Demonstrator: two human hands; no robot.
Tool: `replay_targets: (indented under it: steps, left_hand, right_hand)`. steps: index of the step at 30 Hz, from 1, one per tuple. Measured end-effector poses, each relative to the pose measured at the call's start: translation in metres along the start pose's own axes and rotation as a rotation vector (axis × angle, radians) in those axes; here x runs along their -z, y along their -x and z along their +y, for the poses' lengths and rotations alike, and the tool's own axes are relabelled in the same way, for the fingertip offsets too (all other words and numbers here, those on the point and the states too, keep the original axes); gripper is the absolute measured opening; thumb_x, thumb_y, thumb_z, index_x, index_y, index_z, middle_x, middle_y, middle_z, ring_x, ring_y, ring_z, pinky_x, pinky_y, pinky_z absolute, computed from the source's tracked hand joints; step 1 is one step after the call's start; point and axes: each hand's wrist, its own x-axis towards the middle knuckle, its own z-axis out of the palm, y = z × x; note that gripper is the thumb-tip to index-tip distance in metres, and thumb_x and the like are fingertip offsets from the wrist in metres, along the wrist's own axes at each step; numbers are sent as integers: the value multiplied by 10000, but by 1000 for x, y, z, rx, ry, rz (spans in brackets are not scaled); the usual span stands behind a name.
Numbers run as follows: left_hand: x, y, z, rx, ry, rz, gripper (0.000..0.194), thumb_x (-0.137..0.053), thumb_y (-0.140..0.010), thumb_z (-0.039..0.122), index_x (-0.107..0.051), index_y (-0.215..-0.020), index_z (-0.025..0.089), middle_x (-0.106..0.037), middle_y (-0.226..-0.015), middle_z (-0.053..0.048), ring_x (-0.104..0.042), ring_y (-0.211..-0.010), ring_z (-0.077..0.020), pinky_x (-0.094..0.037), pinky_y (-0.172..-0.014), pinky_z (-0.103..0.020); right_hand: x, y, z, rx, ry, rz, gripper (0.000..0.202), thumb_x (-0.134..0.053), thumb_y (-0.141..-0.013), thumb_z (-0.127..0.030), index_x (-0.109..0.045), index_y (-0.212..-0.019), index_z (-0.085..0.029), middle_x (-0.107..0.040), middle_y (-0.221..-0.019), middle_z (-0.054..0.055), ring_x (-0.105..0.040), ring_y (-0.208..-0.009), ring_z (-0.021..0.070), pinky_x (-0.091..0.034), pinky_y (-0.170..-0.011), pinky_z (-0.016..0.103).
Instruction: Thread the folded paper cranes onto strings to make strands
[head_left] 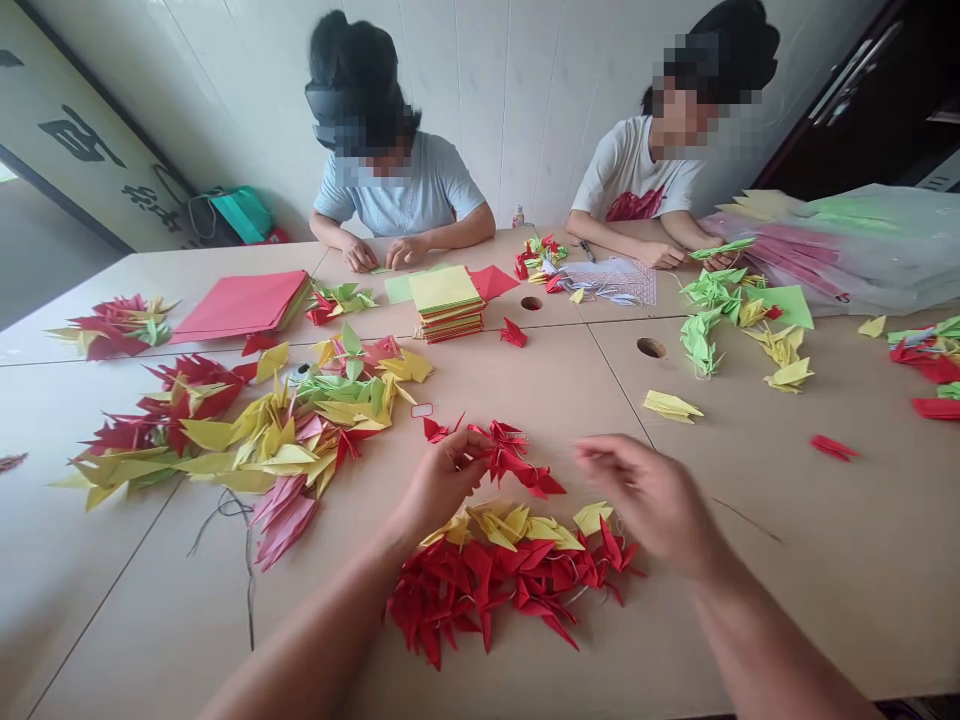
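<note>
the red cranes (480, 578) are matt paper, the bag (892, 235) glossy plastic.

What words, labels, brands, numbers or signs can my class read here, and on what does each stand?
None can be quoted with certainty.
Sign board: large dark Chinese-style characters, tilted, some cut off, too unclear to quote.
Printed sheet: grid-like print, too small to read.
Small bottle: any label too small to read.
Red-outlined sticker: no legible text.
Pale strip at the right edge: strokes, cut off.

Left hand (456, 465) pinching, thumb against fingers; right hand (646, 492) blurred, apart; forearms (330, 610) bare.
</note>
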Motion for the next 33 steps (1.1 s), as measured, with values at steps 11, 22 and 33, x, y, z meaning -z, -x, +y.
replay_targets:
  steps: [11,22,33]
  left_hand:
    - [5,13,-4,79,229,-44,235,-675,-683,307,-547,-797,147,-565,-630,20,-548,-531,-96,-471,-522,-219]
    - [4,19,-9,69,250,-74,289,-761,-629,319,-542,-678,136,-528,-588,23,-451,-537,-79,-345,-498,-197]
    - [4,26,-10,35,294,-53,246,-729,-689,265,-521,-767,159,-502,-619,41,-425,-547,-56,-335,-499,-171]
  right_hand:
    - [-65,-33,0,-106,-187,-304,238,-595,-788,-378,-661,-730,-157,-614,-655,-7,-505,-617,113,-372,-566,208]
    - [-56,-24,5,-56,-320,-374,269,-652,-759,-407,-647,-699,-145,-594,-658,6,-513,-619,109,-390,-569,203]
    - [-54,-21,-4,-94,-382,-378,254,-644,-767,-382,-610,-683,-145,-586,-649,-4,-514,-619,103,-405,-561,193]
